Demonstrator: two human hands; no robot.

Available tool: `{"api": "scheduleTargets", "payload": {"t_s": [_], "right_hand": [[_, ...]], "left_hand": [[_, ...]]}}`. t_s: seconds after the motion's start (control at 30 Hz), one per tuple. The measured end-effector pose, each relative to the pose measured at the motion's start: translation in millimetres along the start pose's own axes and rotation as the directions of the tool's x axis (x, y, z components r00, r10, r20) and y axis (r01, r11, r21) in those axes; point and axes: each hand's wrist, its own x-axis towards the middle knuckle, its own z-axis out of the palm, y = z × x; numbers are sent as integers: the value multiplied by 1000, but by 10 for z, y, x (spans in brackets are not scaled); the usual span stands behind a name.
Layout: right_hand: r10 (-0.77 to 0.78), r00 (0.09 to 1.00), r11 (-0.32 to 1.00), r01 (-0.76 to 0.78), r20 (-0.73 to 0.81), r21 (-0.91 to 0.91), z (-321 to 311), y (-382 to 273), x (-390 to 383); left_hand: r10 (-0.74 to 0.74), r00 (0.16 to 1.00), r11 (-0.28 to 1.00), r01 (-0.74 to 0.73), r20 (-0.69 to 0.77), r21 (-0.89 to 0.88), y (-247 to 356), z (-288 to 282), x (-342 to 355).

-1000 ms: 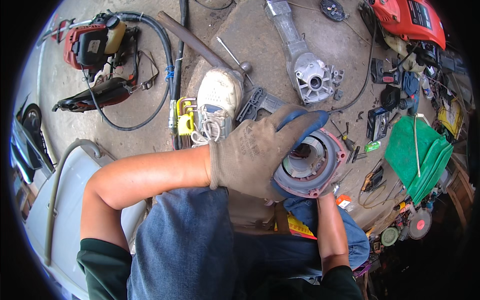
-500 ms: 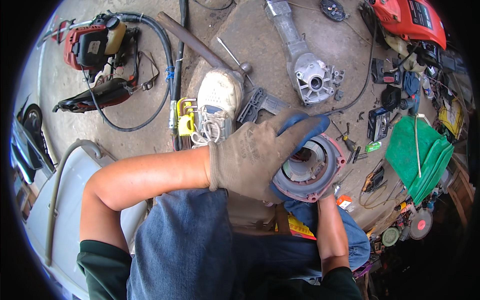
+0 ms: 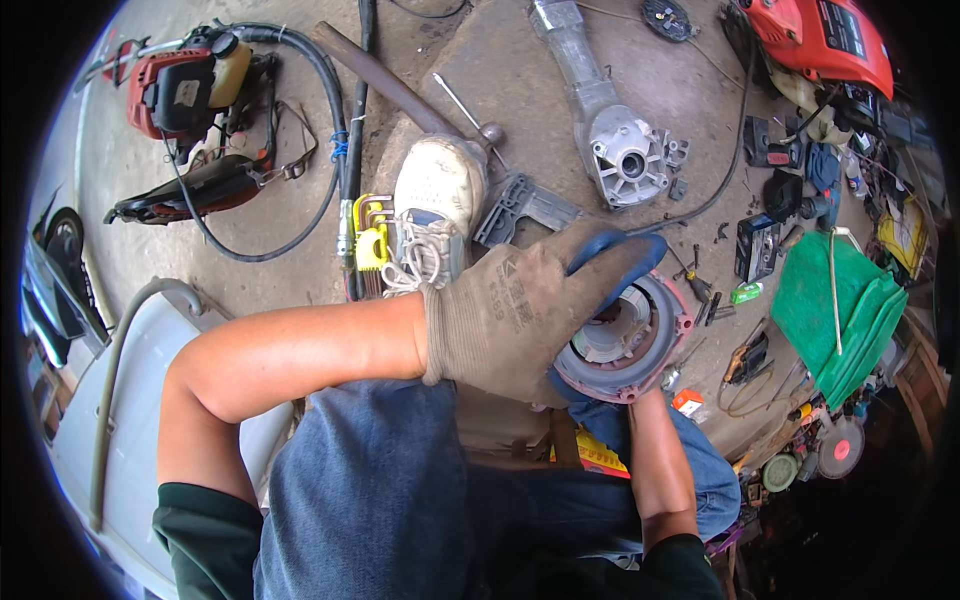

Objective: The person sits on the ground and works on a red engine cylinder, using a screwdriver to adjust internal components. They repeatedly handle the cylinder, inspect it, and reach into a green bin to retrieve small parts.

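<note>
My left hand, in a grey-brown work glove with blue fingertips, grips a round motor housing by its left side. Its fingers reach over the far rim, and a blue glove tip shows at the near rim. The housing has a pinkish-red flange and grey rings inside; the open end faces up. My right forearm rises to the underside of the housing, which hides the hand and its fingers. Beyond the housing, a silver metal gear casing with a long neck lies on the floor.
A hammer, a screwdriver and a grey bracket lie near my white shoe. A yellow hex key holder is beside it. Red engine far left; red machine far right; green sheet at right.
The housing has shifted slightly to the right and tilted a little, with my left hand moving along on it. The floor items stay where they were.
</note>
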Motion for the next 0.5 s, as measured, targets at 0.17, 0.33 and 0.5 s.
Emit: {"api": "scheduleTargets", "payload": {"t_s": [0.17, 0.33, 0.5], "right_hand": [[73, 997, 978, -75, 21, 193, -2, 156, 0], [135, 991, 918, -133, 21, 374, 94, 265, 59], [171, 984, 841, -167, 40, 515, 166, 210, 137]], "left_hand": [[-66, 997, 998, 66, 42, -3, 57, -24, 37], [-75, 997, 997, 75, 18, -4, 17, 27, 15], [-106, 988, 994, 102, 109, 44, 1, 50, 66]]}}
